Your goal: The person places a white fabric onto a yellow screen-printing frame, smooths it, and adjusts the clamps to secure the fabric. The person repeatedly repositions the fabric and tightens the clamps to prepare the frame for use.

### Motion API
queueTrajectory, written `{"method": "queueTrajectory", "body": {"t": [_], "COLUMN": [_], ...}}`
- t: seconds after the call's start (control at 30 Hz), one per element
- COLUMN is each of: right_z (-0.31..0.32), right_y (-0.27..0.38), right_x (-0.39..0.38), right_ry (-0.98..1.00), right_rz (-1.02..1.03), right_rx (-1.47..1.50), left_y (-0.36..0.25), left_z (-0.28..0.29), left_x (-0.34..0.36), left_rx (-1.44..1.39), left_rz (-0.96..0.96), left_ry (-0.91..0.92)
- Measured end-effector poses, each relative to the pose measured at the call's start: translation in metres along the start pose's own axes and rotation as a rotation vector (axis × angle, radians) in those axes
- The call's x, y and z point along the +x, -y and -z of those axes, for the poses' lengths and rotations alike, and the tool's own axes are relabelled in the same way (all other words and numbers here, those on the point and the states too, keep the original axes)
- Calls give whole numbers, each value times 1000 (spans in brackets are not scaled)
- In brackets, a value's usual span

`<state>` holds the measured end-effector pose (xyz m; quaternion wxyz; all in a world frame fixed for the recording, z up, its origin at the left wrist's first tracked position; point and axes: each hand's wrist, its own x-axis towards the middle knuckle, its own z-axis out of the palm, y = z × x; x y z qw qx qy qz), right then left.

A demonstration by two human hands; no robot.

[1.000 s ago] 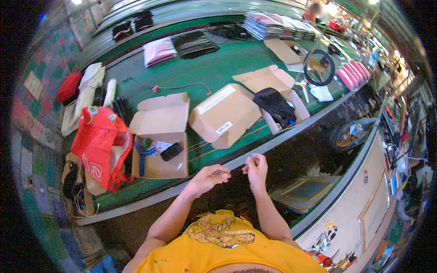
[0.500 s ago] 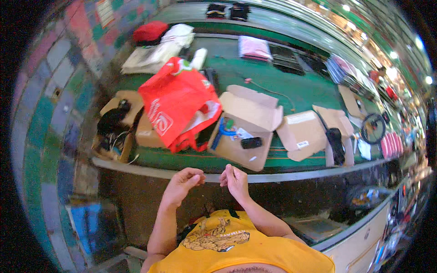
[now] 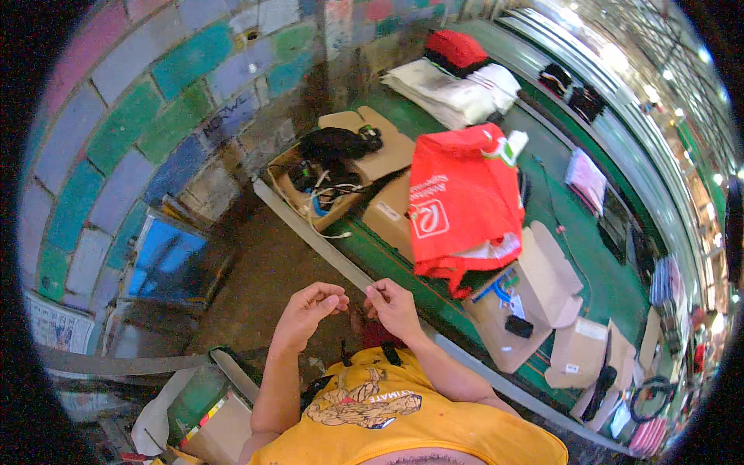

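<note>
My left hand and my right hand are raised in front of my body, a short gap apart. Fingers and thumb are closed together on each, and whatever may be between them is too small to make out. Just beyond my right hand runs the metal edge of the green-topped table. On that table, ahead and to the right, stands a red shopping bag. An open cardboard box beside it holds a blue looped item and a small black object.
At the table's left end, an open box holds black gear and cables. White folded cloth and a red-black bundle lie farther back. A painted block wall and a blue panel are on my left.
My view has turned left, so the table and its boxes appear farther right and tilted. Both hands stay raised and close together, their fingers still closed.
</note>
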<state>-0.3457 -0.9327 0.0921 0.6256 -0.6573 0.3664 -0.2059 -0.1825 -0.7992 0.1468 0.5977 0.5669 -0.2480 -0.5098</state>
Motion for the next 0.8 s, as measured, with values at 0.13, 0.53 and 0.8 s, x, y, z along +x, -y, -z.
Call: {"method": "queueTrajectory", "body": {"t": [0.13,0.53,0.8], "right_z": [-30,-84,-96], "right_y": [9,80,227], "right_x": [53,219,282], "right_ry": [43,71,-29], "right_rz": [15,149,609], "right_rx": [37,-81,224], "left_y": [-17,-100,-156], "left_z": [34,141,243], "left_x": [18,143,189], "left_rx": [15,168,206], "left_rz": [-4,-104,-160], "left_ry": [-109,-89,-139]}}
